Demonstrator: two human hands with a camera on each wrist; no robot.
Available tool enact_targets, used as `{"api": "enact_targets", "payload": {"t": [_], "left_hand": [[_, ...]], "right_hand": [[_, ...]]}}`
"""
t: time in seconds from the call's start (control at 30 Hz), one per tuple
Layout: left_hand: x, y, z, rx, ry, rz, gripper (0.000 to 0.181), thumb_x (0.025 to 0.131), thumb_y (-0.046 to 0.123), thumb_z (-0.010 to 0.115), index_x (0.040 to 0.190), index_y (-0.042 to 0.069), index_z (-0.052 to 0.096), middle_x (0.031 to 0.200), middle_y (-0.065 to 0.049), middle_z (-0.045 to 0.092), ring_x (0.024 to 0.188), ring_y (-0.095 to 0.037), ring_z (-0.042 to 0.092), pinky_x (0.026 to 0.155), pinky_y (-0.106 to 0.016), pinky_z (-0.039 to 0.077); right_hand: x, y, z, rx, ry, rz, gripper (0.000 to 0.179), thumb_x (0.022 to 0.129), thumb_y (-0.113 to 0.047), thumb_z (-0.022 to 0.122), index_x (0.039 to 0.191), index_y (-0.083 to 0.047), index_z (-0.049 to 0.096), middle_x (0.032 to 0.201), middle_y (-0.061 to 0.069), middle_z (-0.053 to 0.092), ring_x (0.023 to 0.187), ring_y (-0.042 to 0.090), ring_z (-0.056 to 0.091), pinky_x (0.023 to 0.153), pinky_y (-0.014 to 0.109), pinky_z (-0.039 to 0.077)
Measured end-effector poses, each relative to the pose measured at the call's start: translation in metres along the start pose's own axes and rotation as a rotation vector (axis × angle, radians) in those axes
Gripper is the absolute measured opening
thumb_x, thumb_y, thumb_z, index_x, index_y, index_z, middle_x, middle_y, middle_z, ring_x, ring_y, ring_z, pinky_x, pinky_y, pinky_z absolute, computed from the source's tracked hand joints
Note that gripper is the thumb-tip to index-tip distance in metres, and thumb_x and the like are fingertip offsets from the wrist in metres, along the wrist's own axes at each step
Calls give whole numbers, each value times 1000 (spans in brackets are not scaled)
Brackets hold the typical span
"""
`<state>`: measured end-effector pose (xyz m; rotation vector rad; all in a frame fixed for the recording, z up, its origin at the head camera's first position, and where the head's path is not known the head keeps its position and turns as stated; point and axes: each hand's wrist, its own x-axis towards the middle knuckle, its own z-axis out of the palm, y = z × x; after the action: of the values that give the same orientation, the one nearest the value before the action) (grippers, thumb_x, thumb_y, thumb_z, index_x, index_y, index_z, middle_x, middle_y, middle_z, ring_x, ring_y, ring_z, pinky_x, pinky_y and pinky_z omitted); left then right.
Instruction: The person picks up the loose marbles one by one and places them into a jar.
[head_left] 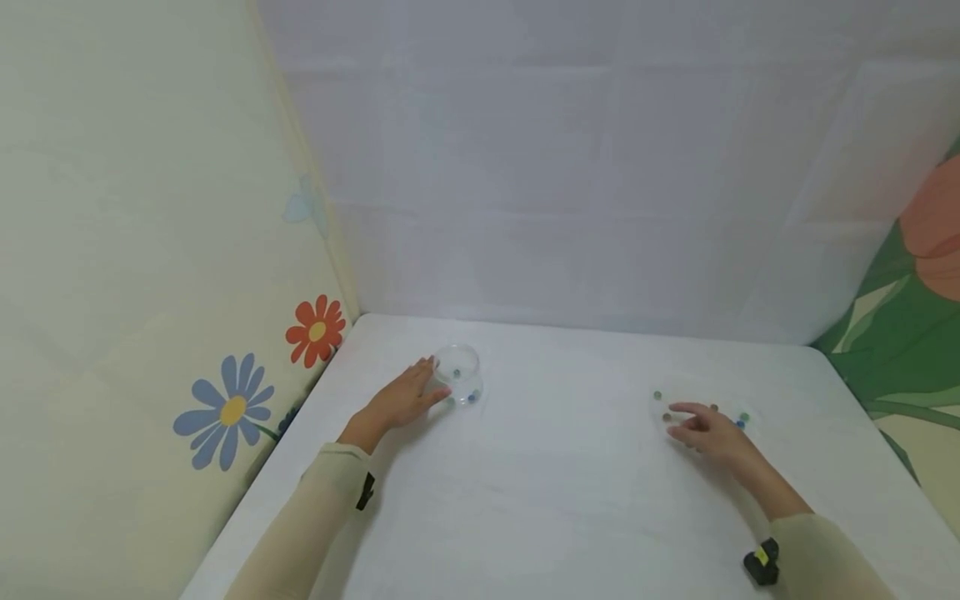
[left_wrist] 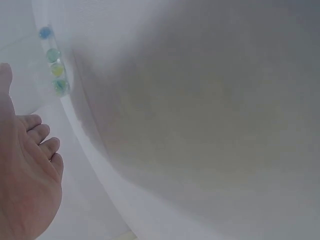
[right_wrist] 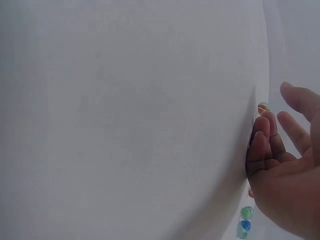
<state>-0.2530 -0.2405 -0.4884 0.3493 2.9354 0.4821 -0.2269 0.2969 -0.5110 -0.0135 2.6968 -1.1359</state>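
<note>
A clear, cup-like container stands on the left of the table with several marbles at its bottom; blue, green and yellow marbles show in the left wrist view. Beside it is my left hand, fingers along its left side and thumb at its near side, touching or nearly so. On the right, my right hand hovers low among scattered marbles, thumb and index finger apart with nothing visible between them. A reddish-yellow marble lies just past its fingertips. Green and blue marbles sit beside the palm.
A white cloth covers the table. The right-hand marbles seem to lie on a faint transparent dish, its outline hard to make out. A white sheet hangs behind, with a flower-printed panel at the left.
</note>
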Motion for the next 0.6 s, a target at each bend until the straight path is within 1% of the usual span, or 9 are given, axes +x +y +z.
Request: {"api": "enact_targets", "payload": {"t": [0.17, 0.23, 0.27, 0.33, 0.4, 0.43, 0.5, 0.53, 0.6], "left_hand": [[1, 1, 0, 16, -7, -4, 95, 100, 71, 34, 160, 0, 18, 169, -15, 15, 156, -33, 12, 125, -50, 16], [1, 1, 0, 19, -4, -7, 95, 99, 72, 34, 160, 0, 18, 169, -15, 15, 156, -33, 12, 125, -50, 16], [1, 1, 0, 20, -4, -9, 96, 99, 72, 33, 161, 1, 18, 169, -15, 15, 156, -33, 12, 125, -50, 16], [1, 1, 0, 11, 3, -1, 96, 99, 72, 34, 160, -1, 19, 168, -17, 16, 156, -35, 13, 125, -51, 17], [1, 2, 0, 10, 2, -4, 95, 99, 72, 34, 160, 0, 19, 168, -16, 16, 156, -34, 13, 125, -51, 17], [1, 2, 1, 7, 3, -3, 95, 99, 71, 35, 160, 0, 19, 168, -15, 16, 156, -34, 13, 125, -51, 17], [0, 2, 1, 5, 5, -2, 94, 100, 71, 36, 160, 0, 20, 168, -15, 16, 156, -34, 14, 125, -51, 17], [0, 2, 1, 6, 5, -5, 94, 100, 70, 36, 160, 1, 19, 168, -15, 16, 156, -34, 13, 125, -51, 17], [1, 1, 2, 14, 9, -2, 93, 100, 70, 35, 160, 1, 19, 168, -14, 16, 156, -34, 14, 125, -50, 17]], "right_hand": [[4, 0, -2, -46, 4, -4, 56, 99, -30, 66, 144, -1, 50, 105, 14, 67, 85, 20, 61, 68, 28, 50], [6, -1, -3, -59, 3, -2, 55, 99, -30, 66, 143, 0, 51, 103, 14, 68, 84, 21, 62, 69, 31, 51], [6, -2, -3, -62, 1, 0, 55, 99, -30, 65, 143, 0, 51, 103, 14, 68, 85, 23, 63, 72, 34, 52], [7, -3, -4, -79, 3, -10, 54, 99, -29, 65, 141, 1, 53, 103, 16, 68, 94, 32, 64, 85, 47, 53], [8, -3, -5, -89, 5, -18, 53, 98, -29, 66, 140, 1, 55, 106, 19, 68, 105, 42, 61, 96, 60, 46], [8, -3, -5, -94, 6, -21, 52, 98, -30, 66, 139, 1, 56, 107, 20, 68, 110, 46, 58, 99, 64, 42], [9, -2, -5, -106, 9, -31, 51, 97, -30, 67, 137, 0, 57, 110, 21, 68, 117, 50, 54, 102, 68, 38], [9, -2, -5, -110, 10, -33, 51, 97, -31, 67, 137, 0, 58, 110, 22, 67, 117, 50, 54, 101, 68, 38], [10, -2, -5, -116, 14, -35, 51, 96, -31, 68, 136, 0, 58, 107, 21, 68, 110, 46, 58, 97, 65, 42]]}}
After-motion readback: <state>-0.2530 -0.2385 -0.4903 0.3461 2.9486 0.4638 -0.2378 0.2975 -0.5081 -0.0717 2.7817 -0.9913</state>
